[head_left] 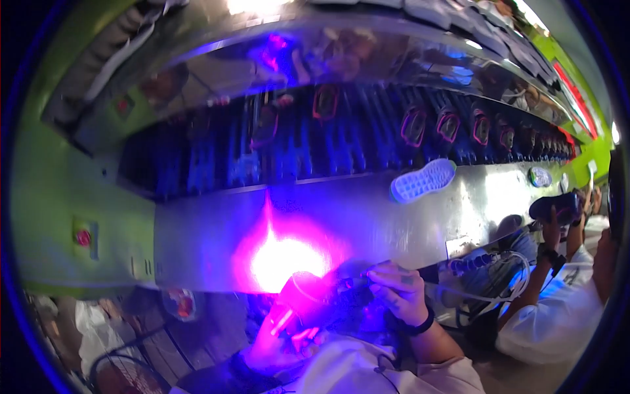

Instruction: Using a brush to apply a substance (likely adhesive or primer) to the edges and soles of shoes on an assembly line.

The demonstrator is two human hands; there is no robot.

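My left hand [272,341], bathed in magenta light, is closed around what looks like a shoe [305,292]. Its rounded end glows pink, while the rest is dark and blurred toward the right. My right hand [400,292], with a dark band at the wrist, holds thumb and fingers pinched together at the dark end. Whatever small thing lies in that pinch, if any, cannot be made out. Beyond my hands, a pale shoe sole [423,180] rests tread up on the metal bench [367,223], by the conveyor edge.
A dark conveyor [295,151] with pink-rimmed pieces [413,126] runs behind the bench. Very bright magenta light falls on the bench just past my left hand. At right, a co-worker's hands hold a dark shoe [556,207] near another sole [540,176]. Pale tubing [522,279] loops beside my right arm.
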